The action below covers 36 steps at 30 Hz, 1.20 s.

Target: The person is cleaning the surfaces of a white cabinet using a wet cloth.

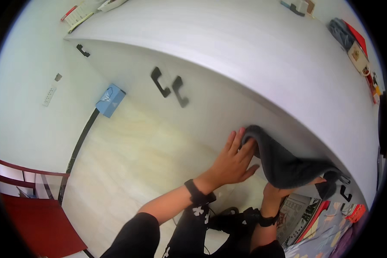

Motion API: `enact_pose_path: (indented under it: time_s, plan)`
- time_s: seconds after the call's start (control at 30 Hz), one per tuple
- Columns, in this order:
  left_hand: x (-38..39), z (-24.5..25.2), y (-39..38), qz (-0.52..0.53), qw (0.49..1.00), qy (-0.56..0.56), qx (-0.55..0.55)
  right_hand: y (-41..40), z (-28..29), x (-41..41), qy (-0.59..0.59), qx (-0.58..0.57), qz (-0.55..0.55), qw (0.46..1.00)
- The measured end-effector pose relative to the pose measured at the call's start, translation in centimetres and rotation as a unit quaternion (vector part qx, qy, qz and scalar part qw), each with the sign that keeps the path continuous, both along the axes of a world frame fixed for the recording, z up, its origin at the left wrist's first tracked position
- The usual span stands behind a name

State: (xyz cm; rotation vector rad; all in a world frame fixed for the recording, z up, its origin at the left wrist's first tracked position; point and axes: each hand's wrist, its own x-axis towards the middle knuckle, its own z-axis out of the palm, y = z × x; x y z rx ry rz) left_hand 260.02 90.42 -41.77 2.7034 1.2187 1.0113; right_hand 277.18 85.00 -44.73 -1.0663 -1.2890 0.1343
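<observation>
A dark grey cloth (283,164) lies against the white cabinet front (209,113), below the curved-looking edge of its top. My left hand (233,159) is at the cloth's left end, fingers spread, some of them touching or just under its folded edge. Beneath the cloth's lower edge is my right hand (282,190), mostly covered by it; a finger shows near the right end. The cloth hangs over this hand, and its grip is hidden. Black handles (159,82) are fixed to the cabinet front, with another (345,193) just right of the cloth.
A blue box (110,100) stands on the floor by the wall. A red chair (38,222) is at lower left. Patterned bedding (325,229) lies at lower right. Folded cloths and a cream mug-shaped item (358,58) rest along the far right of the cabinet top (245,42).
</observation>
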Motion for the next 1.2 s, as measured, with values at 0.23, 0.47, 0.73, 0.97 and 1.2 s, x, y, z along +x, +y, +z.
enact_pose_path:
  time_s: [0.23,0.47,0.73,0.97,1.2]
  plan:
    - [-0.4,7.4,-0.5,0.038,0.998,0.000,-0.055,3.0,9.4,-6.1,-0.024,-0.077,-0.232,0.969]
    - [-1.8,12.1,-0.9,0.240,0.956,0.086,-0.144,4.3,11.1,-10.8,0.051,-0.176,-0.321,0.929]
    - [-4.8,10.6,1.5,0.158,0.972,-0.105,-0.136,4.9,12.3,-13.5,0.124,-0.255,-0.286,0.915]
    - [-9.4,8.8,3.0,0.015,0.986,-0.002,-0.166,6.9,12.4,-13.2,0.096,-0.206,-0.330,0.916]
    - [-10.8,8.2,3.4,-0.048,0.975,0.207,-0.056,7.5,11.0,-13.4,0.174,-0.232,-0.301,0.909]
